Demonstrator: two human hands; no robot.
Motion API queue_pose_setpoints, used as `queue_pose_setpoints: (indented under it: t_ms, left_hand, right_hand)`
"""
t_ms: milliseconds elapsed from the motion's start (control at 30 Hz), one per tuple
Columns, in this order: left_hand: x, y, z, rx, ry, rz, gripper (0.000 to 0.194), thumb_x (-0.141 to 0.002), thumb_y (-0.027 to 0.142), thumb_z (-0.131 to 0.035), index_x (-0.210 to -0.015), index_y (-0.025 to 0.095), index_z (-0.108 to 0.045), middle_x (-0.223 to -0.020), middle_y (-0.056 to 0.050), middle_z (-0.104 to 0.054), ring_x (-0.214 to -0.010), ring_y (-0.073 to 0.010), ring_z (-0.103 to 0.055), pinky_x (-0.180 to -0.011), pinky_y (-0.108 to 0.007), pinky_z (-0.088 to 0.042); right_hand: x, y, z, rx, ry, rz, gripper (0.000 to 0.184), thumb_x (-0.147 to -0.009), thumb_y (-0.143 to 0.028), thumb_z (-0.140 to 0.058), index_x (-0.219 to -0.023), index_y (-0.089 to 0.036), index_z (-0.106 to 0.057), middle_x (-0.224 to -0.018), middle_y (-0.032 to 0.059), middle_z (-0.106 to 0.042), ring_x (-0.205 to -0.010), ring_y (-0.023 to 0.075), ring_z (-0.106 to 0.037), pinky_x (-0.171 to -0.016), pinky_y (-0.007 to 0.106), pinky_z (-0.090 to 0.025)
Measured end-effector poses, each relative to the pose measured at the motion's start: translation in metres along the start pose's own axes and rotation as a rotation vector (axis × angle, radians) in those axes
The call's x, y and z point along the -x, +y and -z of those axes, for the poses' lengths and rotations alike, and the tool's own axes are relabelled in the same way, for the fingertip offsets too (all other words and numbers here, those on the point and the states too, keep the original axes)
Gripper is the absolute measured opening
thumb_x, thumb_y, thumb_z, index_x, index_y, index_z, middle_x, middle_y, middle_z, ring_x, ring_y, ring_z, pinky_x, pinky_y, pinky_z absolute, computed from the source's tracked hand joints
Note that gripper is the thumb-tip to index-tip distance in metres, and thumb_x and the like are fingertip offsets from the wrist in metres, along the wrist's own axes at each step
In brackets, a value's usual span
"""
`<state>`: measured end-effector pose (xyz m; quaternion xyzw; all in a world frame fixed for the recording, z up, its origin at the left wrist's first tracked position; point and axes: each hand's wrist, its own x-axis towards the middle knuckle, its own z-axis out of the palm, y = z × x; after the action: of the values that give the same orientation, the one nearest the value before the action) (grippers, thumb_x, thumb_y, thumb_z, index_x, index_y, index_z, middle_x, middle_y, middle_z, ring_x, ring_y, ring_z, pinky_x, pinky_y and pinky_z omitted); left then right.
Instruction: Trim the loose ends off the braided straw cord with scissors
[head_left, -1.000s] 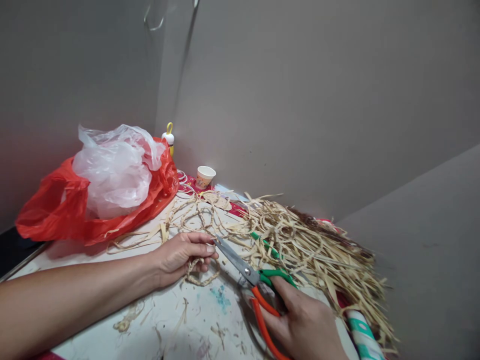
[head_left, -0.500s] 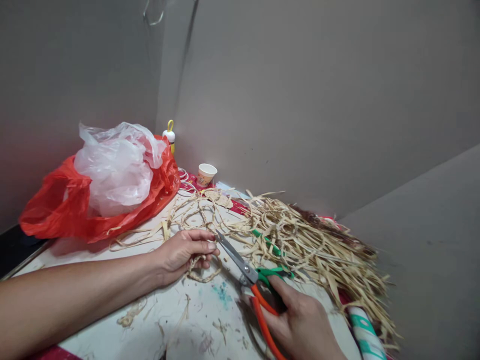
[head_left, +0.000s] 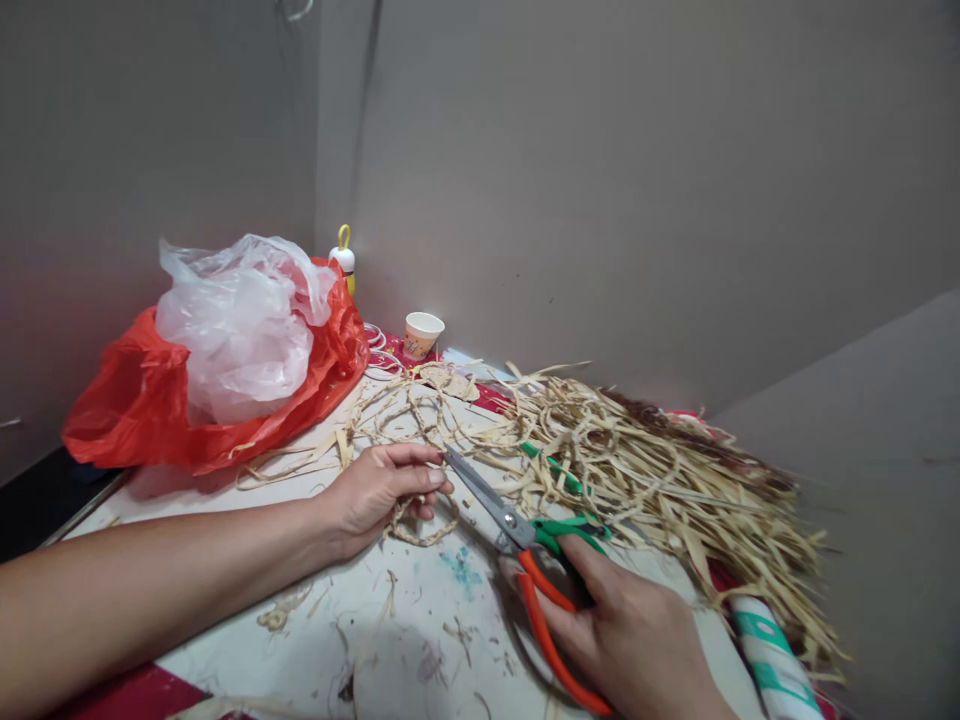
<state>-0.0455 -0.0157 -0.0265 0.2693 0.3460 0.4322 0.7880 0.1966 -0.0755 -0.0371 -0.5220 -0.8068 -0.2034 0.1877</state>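
My left hand (head_left: pixel 397 490) is closed, thumb and fingers pinching a thin braided straw cord (head_left: pixel 427 538) whose loop hangs just under the fingers, low over the board. My right hand (head_left: pixel 630 620) grips orange-handled scissors (head_left: pixel 487 500), which point up and left. The blade tips lie right by the left fingertips; whether they touch the cord is hard to see. Behind the scissors handles lies a green-handled tool (head_left: pixel 570 532), partly covered by the right hand. More braided cord (head_left: pixel 409 415) lies in loose loops beyond my left hand.
A large heap of dry straw strips (head_left: pixel 675 480) covers the right side. At back left sits a red plastic bag (head_left: pixel 135 400) with a clear bag (head_left: pixel 247 340). A paper cup (head_left: pixel 422 336) and a yellow-topped bottle (head_left: pixel 343 262) stand near the wall. A green-white roll (head_left: pixel 772 655) lies front right.
The view has shifted slightly, so everything sits a little further right. Both hands keep their hold, with the scissor tips still beside the left fingers.
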Motion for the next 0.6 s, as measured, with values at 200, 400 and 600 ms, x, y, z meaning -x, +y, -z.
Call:
queue_pose_setpoints:
  t_ms: [200,400,600]
  left_hand:
    - [0.001,0.000,-0.003,-0.016,0.033,-0.033,0.014,-0.069,0.004,-0.067,-0.082,0.010,-0.065,-0.067,-0.008,-0.068,-0.053,-0.0099,-0.059,-0.049,-0.018,-0.048]
    - [0.002,-0.001,-0.004,-0.054,0.017,-0.046,0.017,-0.072,0.006,-0.066,-0.088,0.010,-0.065,-0.069,-0.007,-0.068,-0.054,-0.0094,-0.059,-0.050,-0.019,-0.048]
    - [0.003,-0.001,-0.002,-0.070,-0.021,-0.046,0.018,-0.075,0.009,-0.064,-0.093,0.011,-0.063,-0.073,-0.007,-0.068,-0.054,-0.0089,-0.058,-0.050,-0.019,-0.048]
  right_hand:
    - [0.001,0.000,0.000,-0.012,0.020,0.028,0.038,-0.083,-0.054,-0.048,-0.069,-0.021,-0.058,-0.042,-0.0032,-0.054,-0.034,0.0119,-0.050,-0.038,0.022,-0.032]
    - [0.006,0.008,-0.005,-0.021,0.036,0.063,0.036,-0.081,-0.054,-0.053,-0.072,-0.020,-0.060,-0.045,-0.0021,-0.055,-0.037,0.0118,-0.052,-0.040,0.021,-0.033]
    - [0.007,0.013,-0.006,-0.172,0.035,-0.026,0.028,-0.081,-0.047,-0.053,-0.072,-0.020,-0.056,-0.049,-0.0029,-0.056,-0.038,0.0090,-0.048,-0.041,0.019,-0.034]
